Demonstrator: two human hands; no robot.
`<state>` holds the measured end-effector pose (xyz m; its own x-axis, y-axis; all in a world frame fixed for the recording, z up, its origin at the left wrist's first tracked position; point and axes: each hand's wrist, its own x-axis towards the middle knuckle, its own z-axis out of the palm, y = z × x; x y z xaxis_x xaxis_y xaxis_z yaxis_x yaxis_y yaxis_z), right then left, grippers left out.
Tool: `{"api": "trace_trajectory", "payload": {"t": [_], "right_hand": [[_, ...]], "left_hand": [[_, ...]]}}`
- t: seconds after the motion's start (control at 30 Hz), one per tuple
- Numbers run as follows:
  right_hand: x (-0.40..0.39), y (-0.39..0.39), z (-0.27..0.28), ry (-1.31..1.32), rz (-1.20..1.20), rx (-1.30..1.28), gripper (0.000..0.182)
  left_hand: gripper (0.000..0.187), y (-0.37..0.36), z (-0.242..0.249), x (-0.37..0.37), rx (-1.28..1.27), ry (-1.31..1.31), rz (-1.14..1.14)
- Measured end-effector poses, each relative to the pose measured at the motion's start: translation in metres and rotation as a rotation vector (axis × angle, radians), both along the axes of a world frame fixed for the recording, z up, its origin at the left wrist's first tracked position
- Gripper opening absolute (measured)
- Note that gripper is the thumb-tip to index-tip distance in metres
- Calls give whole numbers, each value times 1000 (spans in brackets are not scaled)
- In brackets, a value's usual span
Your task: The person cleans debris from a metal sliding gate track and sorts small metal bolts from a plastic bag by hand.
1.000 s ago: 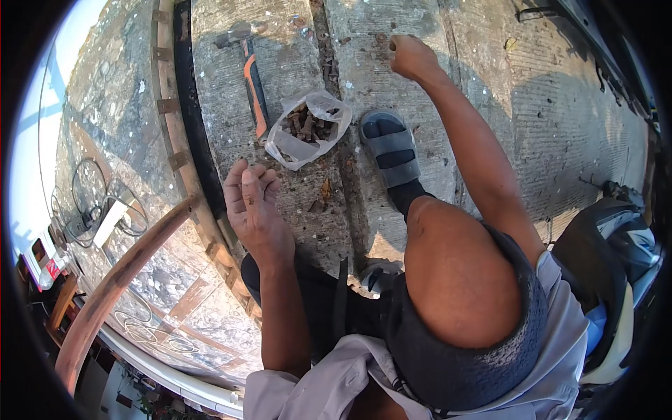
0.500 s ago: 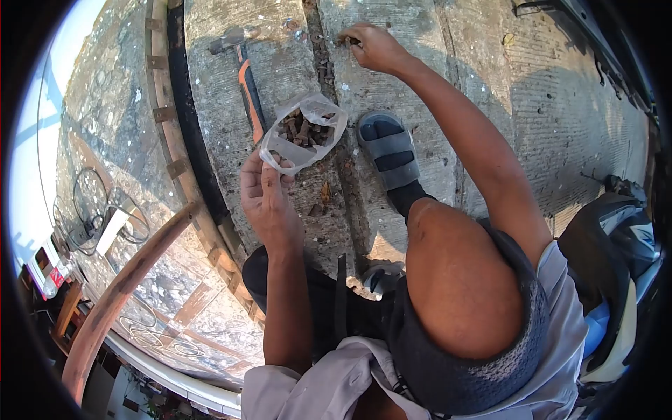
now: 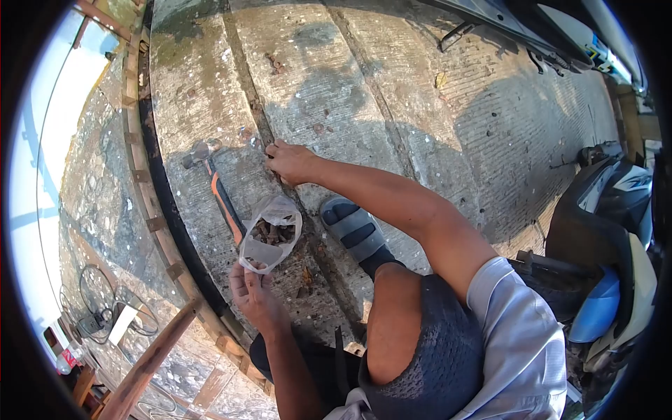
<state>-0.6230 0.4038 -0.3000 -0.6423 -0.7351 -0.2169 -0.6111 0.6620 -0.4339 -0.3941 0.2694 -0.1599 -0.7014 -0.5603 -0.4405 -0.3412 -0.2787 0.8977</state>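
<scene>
My left hand [image 3: 257,301] pinches the near rim of a clear plastic bag [image 3: 292,246], keeping its mouth open. Inside the bag lies a heap of short brown rusty-looking pieces [image 3: 269,231]. Further ahead, my right hand [image 3: 292,163] is low over the groove between the concrete slabs, fingers curled and fingertips at the groove. What those fingers hold, if anything, is hidden. A hammer [image 3: 222,194] with an orange and black handle lies left of the bag, its head pointing away from me.
My sandalled foot [image 3: 352,227] stands right of the groove [image 3: 245,77]. A dark gap with a brick-like edging [image 3: 148,203] runs along the left, beside a wooden pole [image 3: 157,350]. Parked motorbikes are at right [image 3: 602,245] and upper right. Small debris dots the concrete.
The camera view has shifted, showing more ground ahead. My right hand has moved left to the groove, and the brown bits at its fingers are hidden now. My left hand keeps holding the bag.
</scene>
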Motion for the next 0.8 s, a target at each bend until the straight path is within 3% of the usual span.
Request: {"api": "trace_trajectory", "payload": {"t": [0.17,0.3,0.33,0.4,0.47,0.53,0.63,0.73,0.8], "right_hand": [[-3,2,-9,-8,57,-59,40],[-15,12,-25,-199,-150,-327,30],[-9,19,0,-408,-324,-399,28],[0,31,-2,-856,-634,-762,23],[6,42,-3,-1024,-769,-876,22],[18,49,23,-1117,-743,-1083,21],[40,45,88,-1107,-464,-1151,22],[65,23,154,-1134,-297,-821,26],[71,5,143,-895,-64,-695,32]], "left_hand": [[27,-2,12,-6,-1,25,18],[32,-11,10,-4,-33,17,7],[33,-11,12,-3,-37,28,-3],[35,-10,20,-4,-37,58,-26],[36,-5,24,-7,-194,83,-115],[37,6,34,-15,-307,112,-167],[34,8,32,-22,-233,65,-141],[30,4,24,-24,-77,164,-71],[28,4,22,-24,-14,198,-49]]}}
